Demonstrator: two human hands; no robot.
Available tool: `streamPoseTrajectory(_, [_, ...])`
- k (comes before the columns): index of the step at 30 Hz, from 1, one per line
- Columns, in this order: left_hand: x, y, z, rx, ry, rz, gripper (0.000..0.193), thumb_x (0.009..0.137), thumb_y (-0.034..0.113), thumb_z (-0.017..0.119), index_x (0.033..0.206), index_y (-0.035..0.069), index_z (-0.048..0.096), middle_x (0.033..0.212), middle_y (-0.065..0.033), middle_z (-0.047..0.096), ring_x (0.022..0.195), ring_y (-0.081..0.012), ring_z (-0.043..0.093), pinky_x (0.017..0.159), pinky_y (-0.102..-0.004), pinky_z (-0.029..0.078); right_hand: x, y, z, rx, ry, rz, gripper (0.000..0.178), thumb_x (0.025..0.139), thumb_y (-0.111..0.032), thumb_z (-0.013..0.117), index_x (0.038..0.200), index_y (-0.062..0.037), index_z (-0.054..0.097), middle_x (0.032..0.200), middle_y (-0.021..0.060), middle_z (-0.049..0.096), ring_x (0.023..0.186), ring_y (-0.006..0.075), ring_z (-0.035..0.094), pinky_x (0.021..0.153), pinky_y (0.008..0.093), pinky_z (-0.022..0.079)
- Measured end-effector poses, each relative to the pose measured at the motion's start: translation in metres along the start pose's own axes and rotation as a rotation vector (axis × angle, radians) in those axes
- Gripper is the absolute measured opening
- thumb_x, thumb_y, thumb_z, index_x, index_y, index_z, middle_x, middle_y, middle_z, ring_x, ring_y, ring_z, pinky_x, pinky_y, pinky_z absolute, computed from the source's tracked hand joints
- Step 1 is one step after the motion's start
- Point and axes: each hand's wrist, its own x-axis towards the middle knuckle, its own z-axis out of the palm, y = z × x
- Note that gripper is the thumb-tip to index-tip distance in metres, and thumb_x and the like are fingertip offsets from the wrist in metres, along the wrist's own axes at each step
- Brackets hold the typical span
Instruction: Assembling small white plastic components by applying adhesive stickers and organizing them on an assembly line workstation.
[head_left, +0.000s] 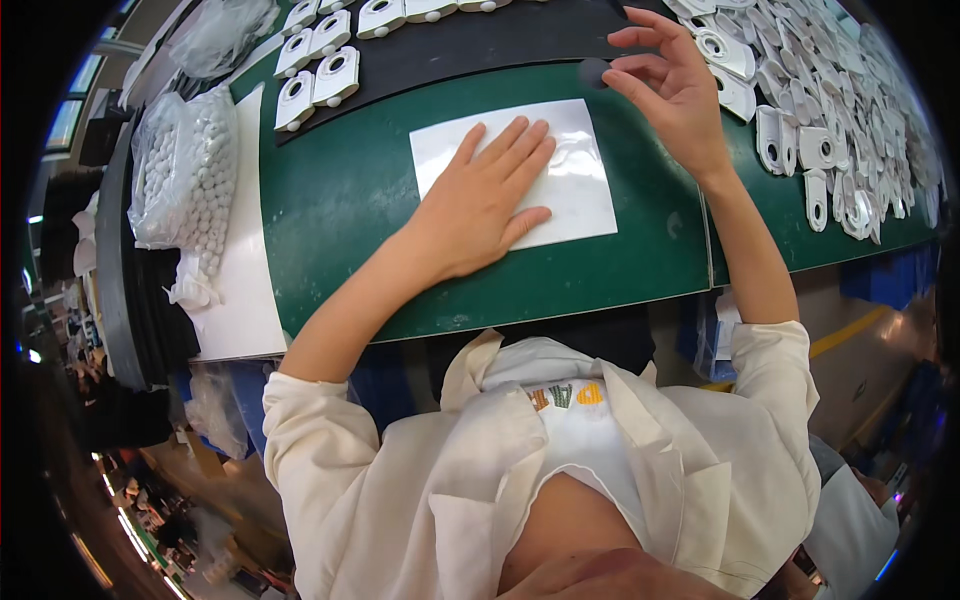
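My left hand (490, 190) lies flat with fingers spread on a glossy white sheet (585, 200) on the green tabletop. My right hand (680, 105) is raised beyond the sheet's far right corner. At the tip of its thumb, a small dark grey disc (593, 73) is pinched; the finger behind it is partly hidden. Close to that hand, on the right, a large heap of white plastic parts (800, 80) with oval holes is spread out. Rows of similar white parts (335, 75), with small white balls at their ends, stand on a black mat (450, 45) at the far side.
On the left, a clear bag of white balls (185, 165) rests on a white board (245, 270). Another crumpled plastic bag (220, 35) is behind it. The green table's near edge (560, 312) runs before my body. Blue bins (885, 275) stand below at right.
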Motion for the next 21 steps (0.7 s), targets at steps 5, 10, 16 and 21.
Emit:
streamPoseTrajectory(5, [-0.017,0.041,-0.014,-0.103,0.030,0.165,0.061,0.075,0.022,0.065,0.127,-0.002,0.042,0.136,-0.0160,0.040,0.127,-0.0308,0.037,0.104,-0.0476,0.029,0.001,0.008,0.000,-0.136,0.007,-0.099,0.059,0.075,0.012,0.062,0.127,-0.0055,0.040,0.104,0.0082,0.052,0.084,0.0111,0.057,0.076,0.0213,0.047])
streamPoseTrajectory(10, [-0.033,0.074,-0.004,-0.109,-0.030,-0.004,0.077,0.073,0.043,0.066,0.130,-0.002,0.040,0.139,-0.0186,0.035,0.129,-0.0405,0.029,0.104,-0.0489,0.026,0.023,0.047,0.001,0.607,-0.183,-0.807,0.061,0.074,0.013,0.063,0.127,-0.0053,0.040,0.103,0.0084,0.054,0.086,0.0121,0.058,0.078,0.0224,0.048])
streamPoseTrajectory(16, [-0.065,0.093,0.017,-0.053,0.125,0.322,0.037,0.078,0.018,0.059,0.111,0.000,0.056,0.118,-0.0146,0.054,0.111,-0.0315,0.052,0.088,-0.0400,0.045,0.000,0.003,0.001,-0.169,0.113,-0.178,0.059,0.074,0.014,0.063,0.127,-0.0050,0.041,0.098,0.0082,0.057,0.087,0.0121,0.059,0.079,0.0227,0.048])
streamPoseTrajectory(21, [-0.050,0.066,-0.052,-0.618,0.184,0.324,0.018,0.075,0.009,0.061,0.091,0.002,0.066,0.088,-0.0125,0.066,0.073,-0.0216,0.064,0.062,-0.0289,0.051,-0.002,0.005,0.001,-0.259,0.084,-0.240,0.057,0.076,0.013,0.061,0.127,-0.0051,0.041,0.093,0.0066,0.058,0.085,0.0123,0.059,0.080,0.0230,0.048])
